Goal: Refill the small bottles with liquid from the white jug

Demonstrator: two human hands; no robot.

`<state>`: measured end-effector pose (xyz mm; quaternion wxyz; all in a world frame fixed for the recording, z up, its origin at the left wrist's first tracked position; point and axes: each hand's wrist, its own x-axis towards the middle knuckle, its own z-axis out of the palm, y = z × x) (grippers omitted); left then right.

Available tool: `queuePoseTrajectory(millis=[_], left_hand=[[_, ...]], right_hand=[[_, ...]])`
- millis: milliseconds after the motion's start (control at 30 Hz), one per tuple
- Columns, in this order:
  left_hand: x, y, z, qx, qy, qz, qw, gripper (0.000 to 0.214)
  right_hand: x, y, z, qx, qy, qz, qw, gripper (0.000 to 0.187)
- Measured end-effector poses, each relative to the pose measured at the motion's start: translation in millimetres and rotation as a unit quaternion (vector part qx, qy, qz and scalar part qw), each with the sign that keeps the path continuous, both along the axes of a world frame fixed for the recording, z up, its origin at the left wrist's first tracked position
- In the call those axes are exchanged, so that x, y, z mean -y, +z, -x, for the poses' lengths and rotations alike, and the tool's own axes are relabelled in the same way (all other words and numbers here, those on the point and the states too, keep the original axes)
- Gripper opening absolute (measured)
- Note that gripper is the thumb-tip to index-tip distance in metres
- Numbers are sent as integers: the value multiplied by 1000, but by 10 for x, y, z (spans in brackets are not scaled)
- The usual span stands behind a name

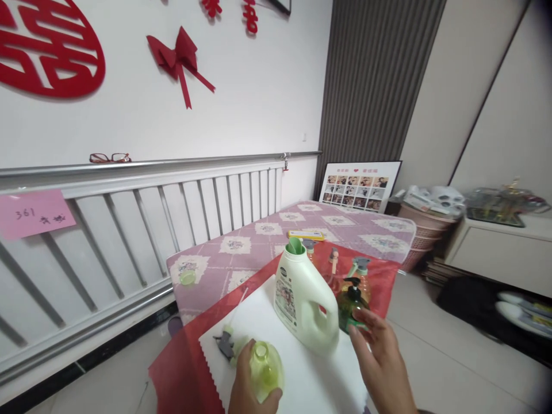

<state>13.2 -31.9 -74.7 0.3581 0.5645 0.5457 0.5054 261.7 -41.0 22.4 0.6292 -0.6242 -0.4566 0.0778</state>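
My left hand (250,388) is wrapped round a small yellow-green round bottle (265,368) with its neck uncapped, resting on a white mat (259,313). A grey spray head (224,345) with a thin tube lies just left of it on the mat. My right hand (382,359) hovers with fingers apart beside a dark green pump bottle (351,307), fingertips close to it. A large pale green detergent jug (304,296) stands open between the hands. A green cap (188,278) lies on the table at left.
A red cloth (181,368) lies under the mat on a table with a pink patterned cover (259,236). Other spray bottles (334,264) stand behind the jug. A yellow box (306,234) lies farther back. A white railing (129,230) runs along the left. Baskets (425,227) and a low cabinet (495,247) sit at right.
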Motion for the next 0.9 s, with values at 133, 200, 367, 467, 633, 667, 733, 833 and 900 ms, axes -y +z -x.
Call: queuePoseTrajectory(millis=[133, 200, 367, 467, 633, 667, 733, 833, 900], left_hand=[[-42, -67, -78, -20, -4, -21, 1000, 82], [-27, -85, -74, -23, -9, -20, 999, 83], [31, -69, -64, -53, -20, -14, 998, 92], [48, -60, -69, -64, -21, -18, 998, 95], [53, -79, -60, -94, -27, -14, 995, 91], [52, -81, -54, -103, -25, -3, 994, 92], [50, -76, -39, -119, -22, 24, 992, 93], [50, -55, -18, -134, -19, 43, 990, 95], [55, -42, -9, -137, -18, 41, 990, 94]], right_hand=[[-320, -39, -54, -68, 99, 56, 991, 62], [-457, -54, -23, -69, 141, 67, 985, 63], [-566, 79, 53, -36, 162, 95, 982, 46], [-502, 250, 51, -18, 188, 106, 976, 43], [-294, 636, -56, 20, 215, 130, 968, 41], [-245, 735, -83, 35, 211, 137, 967, 38], [-148, 946, -134, 66, 201, 154, 965, 33], [-19, 1242, -216, 82, 211, 180, 957, 33], [47, 1397, -281, 75, 227, 202, 950, 36]])
